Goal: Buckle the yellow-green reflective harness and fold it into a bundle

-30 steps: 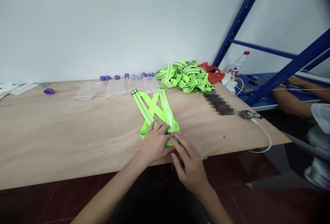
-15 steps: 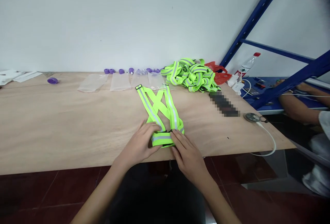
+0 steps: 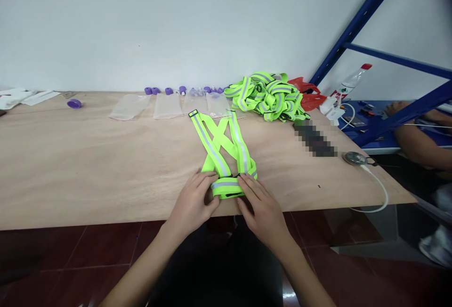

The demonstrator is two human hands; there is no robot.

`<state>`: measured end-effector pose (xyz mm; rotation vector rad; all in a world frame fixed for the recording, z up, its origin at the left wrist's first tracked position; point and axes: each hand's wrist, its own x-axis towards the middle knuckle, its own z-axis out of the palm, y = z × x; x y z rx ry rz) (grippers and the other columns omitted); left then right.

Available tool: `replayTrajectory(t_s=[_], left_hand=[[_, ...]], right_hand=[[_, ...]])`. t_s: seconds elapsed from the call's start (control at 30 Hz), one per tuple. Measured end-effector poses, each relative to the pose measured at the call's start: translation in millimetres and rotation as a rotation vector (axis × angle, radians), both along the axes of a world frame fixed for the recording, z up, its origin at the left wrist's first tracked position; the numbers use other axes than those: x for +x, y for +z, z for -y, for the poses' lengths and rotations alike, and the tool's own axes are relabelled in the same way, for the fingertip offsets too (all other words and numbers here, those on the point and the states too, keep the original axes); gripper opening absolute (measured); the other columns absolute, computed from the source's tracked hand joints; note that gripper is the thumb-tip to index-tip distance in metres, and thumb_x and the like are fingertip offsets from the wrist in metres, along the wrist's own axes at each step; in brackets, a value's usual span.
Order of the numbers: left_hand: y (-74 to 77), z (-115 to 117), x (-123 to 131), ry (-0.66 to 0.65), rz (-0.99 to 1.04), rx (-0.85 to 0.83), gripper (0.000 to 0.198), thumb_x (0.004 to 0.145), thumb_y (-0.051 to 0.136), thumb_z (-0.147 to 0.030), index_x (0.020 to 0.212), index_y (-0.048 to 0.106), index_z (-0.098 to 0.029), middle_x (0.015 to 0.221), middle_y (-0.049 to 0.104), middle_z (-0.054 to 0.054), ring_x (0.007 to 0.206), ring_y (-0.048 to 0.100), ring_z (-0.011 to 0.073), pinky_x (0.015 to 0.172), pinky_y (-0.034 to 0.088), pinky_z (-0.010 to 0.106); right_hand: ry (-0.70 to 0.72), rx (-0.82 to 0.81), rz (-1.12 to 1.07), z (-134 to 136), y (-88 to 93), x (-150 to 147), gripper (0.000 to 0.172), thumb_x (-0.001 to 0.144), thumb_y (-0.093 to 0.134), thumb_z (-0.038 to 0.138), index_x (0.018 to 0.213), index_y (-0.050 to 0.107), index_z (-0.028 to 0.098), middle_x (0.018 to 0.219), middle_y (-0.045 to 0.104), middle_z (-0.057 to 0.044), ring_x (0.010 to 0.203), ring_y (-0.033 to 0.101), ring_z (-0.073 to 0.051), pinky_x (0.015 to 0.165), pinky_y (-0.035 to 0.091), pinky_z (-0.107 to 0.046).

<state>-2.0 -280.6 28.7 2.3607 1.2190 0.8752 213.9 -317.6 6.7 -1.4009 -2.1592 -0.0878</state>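
A neon-green reflective strap vest [image 3: 226, 149] lies flat on the wooden table [image 3: 88, 165], its straps crossed in an X. Its near end is folded into a short band at the table's front edge. My left hand [image 3: 192, 203] grips the left side of that folded band. My right hand [image 3: 263, 208] pinches the band's right side, fingers on top. Both hands rest at the table's edge.
A heap of the same green vests [image 3: 268, 96] sits at the back. Clear plastic bags [image 3: 169, 105] and small purple caps [image 3: 74, 103] line the far edge. A red bag [image 3: 307, 95], a bottle [image 3: 348, 83], a round disc with a white cable [image 3: 355, 158] and another person's arm [image 3: 416, 142] are at the right.
The near end of the vest has been folded over into a band, and my hands have shifted from lying on top of it to holding its two sides.
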Motion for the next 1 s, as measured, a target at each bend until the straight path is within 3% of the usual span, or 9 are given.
replayTrajectory(t_s=[0.27, 0.47, 0.7, 0.93, 1.0], left_hand=[[-10.5, 4, 11, 0.007, -0.028, 0.06, 0.051, 0.09, 0.054, -0.014, 0.141, 0.051, -0.019, 0.137, 0.06, 0.012, 0.126, 0.057, 0.0276, 0.115, 0.039, 0.054], [-6.3, 5, 14, 0.017, -0.102, 0.057, 0.047, 0.09, 0.055, -0.015, 0.136, 0.058, -0.02, 0.125, 0.059, 0.014, 0.117, 0.057, 0.0302, 0.108, 0.043, 0.059], [1.1, -6, 2, -0.03, -0.144, 0.042, 0.038, 0.088, 0.061, -0.022, 0.125, 0.064, -0.022, 0.11, 0.061, 0.01, 0.108, 0.059, 0.0282, 0.11, 0.037, 0.059], [2.7, -9, -3, -0.043, -0.098, -0.024, 0.033, 0.083, 0.06, -0.019, 0.116, 0.057, -0.023, 0.115, 0.064, 0.008, 0.11, 0.061, 0.0273, 0.113, 0.035, 0.057], [2.1, -9, -2, -0.045, -0.07, -0.063, 0.032, 0.084, 0.059, -0.02, 0.116, 0.055, -0.023, 0.113, 0.066, 0.007, 0.109, 0.062, 0.0274, 0.109, 0.041, 0.055]], right_hand=[[-0.002, 0.018, -0.003, 0, -2.7, -2, 0.053, 0.098, 0.052, 0.021, 0.15, 0.044, 0.019, 0.141, 0.06, -0.011, 0.134, 0.054, -0.026, 0.109, 0.048, -0.045], [0.004, 0.002, 0.003, 1, -0.7, -2, 0.049, 0.098, 0.051, 0.02, 0.147, 0.047, 0.016, 0.142, 0.06, -0.011, 0.135, 0.053, -0.026, 0.11, 0.047, -0.045], [0.003, 0.013, 0.003, -1, 0.0, 4, 0.044, 0.099, 0.051, 0.02, 0.142, 0.052, 0.017, 0.14, 0.062, -0.01, 0.132, 0.056, -0.025, 0.11, 0.047, -0.045], [0.02, 0.054, 0.007, -7, 2.9, 11, 0.037, 0.1, 0.048, 0.019, 0.135, 0.061, 0.019, 0.131, 0.068, -0.009, 0.126, 0.059, -0.023, 0.107, 0.05, -0.042], [0.025, 0.046, -0.016, -9, 4.9, 11, 0.035, 0.1, 0.049, 0.019, 0.131, 0.064, 0.02, 0.127, 0.069, -0.009, 0.125, 0.06, -0.023, 0.106, 0.051, -0.041]])
